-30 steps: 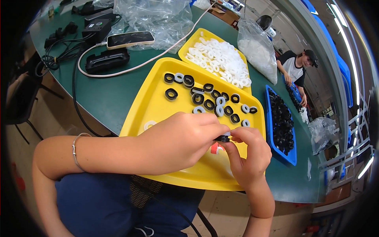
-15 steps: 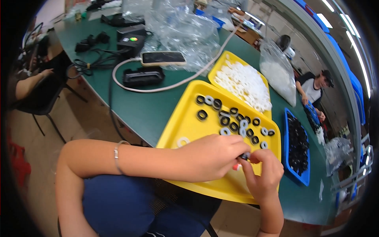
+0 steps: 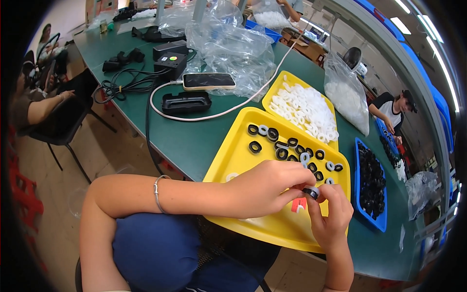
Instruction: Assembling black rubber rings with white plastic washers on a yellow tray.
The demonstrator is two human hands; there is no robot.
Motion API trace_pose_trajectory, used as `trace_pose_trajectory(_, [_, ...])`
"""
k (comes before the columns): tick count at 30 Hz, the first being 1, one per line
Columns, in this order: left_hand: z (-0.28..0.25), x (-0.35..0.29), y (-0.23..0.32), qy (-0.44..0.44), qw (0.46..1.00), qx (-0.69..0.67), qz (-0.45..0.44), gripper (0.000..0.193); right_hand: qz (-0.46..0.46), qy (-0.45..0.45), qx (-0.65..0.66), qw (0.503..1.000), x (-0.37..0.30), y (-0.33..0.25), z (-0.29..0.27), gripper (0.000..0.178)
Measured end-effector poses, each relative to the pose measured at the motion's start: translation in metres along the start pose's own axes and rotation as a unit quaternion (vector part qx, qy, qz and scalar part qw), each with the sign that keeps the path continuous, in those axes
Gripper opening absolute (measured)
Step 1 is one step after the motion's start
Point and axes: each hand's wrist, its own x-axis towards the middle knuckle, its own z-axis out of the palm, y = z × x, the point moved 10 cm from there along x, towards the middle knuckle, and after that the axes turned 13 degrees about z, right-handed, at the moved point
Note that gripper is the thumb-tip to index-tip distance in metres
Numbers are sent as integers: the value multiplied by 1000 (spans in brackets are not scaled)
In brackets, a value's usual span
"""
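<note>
The small black ring [image 3: 311, 192] sits pinched between the fingertips of both hands, just above the near right part of the large yellow tray [image 3: 228, 158]; most of it is covered by fingers, so its full shape is hard to make out. A small red and white piece [image 3: 298, 205] lies on the tray just below the hands, partly hidden by them. The far corners of the picture fade into the dark rim of the lens.

The green surface [image 3: 189, 136] carries the tray with loose black and white rings [image 3: 287, 148], a second yellow tray heaped with white rings [image 3: 304, 109], and a blue tray of black rings [image 3: 372, 180] to the right. Farther back lie a phone [image 3: 208, 81], a black box [image 3: 170, 62] with cables, and crumpled clear plastic bags [image 3: 231, 46]. Another person [image 3: 394, 109] sits at the far right end; a further person's arm [image 3: 41, 107] shows at the left.

The left hand [image 3: 265, 187] reaches across from the left, curled closed, its fingertips gripping the ring. A bracelet [image 3: 156, 193] circles that wrist. The right hand [image 3: 331, 214] rises from below, thumb and fingers closed on the same ring.
</note>
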Motion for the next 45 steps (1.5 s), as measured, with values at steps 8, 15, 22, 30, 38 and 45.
trace_pose_trajectory(8, [4,3,8,-15,999,-22,34,24,-57,7,-27,998,-3,-11,-4,27])
trace_pose_trajectory(15, [13,3,8,-42,997,-56,23,27,-41,-1,-6,999,-4,-8,-7,29])
trace_pose_trajectory(22, [3,2,2,-38,999,-30,-20,21,-18,-1,-6,1000,-1,1,6,32])
trace_pose_trajectory(30, [7,4,9,-68,997,28,23,21,-76,-15,-52,996,-2,-15,1,22])
trace_pose_trajectory(38, [12,0,2,-91,992,84,-16,27,41,-117,8,992,0,7,19,12])
trace_pose_trajectory(45, [-5,1,-12,-81,987,111,-88,33,217,-19,52,975,11,63,-4,17])
